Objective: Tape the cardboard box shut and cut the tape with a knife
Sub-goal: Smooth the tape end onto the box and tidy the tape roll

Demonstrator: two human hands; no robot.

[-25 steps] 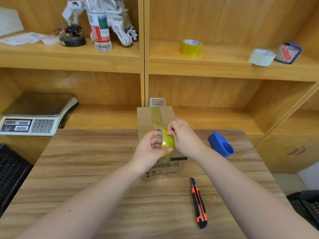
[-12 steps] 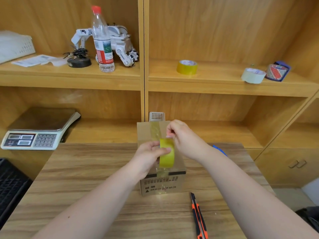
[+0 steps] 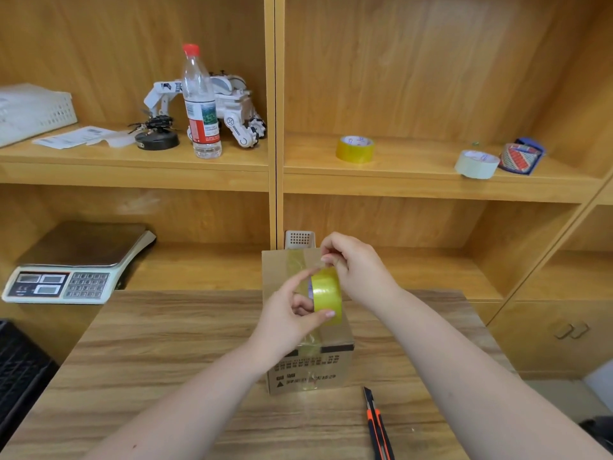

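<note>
Nearest the camera, an orange-and-black knife [image 3: 378, 426] lay untouched on the wooden surface [image 3: 166, 376], just right of the cardboard box [image 3: 310, 370] and apart from both hands. The box stood on the surface with a strip of clear tape already running along its top. Above the box, the left hand [image 3: 288, 323] gripped a yellow tape roll [image 3: 326, 295], its fingers [image 3: 323, 315] closed around the roll with the thumb on the outer face. The right hand [image 3: 356, 270] hovered at the upper edge of the roll, its fingers pressed together in a pinch; whether they held the loose tape end could not be told. Farther back, a weighing scale [image 3: 76, 263] sat on the lower shelf to the left. On the upper shelf stood a water bottle [image 3: 200, 104] and a spare yellow roll [image 3: 355, 149].
</note>
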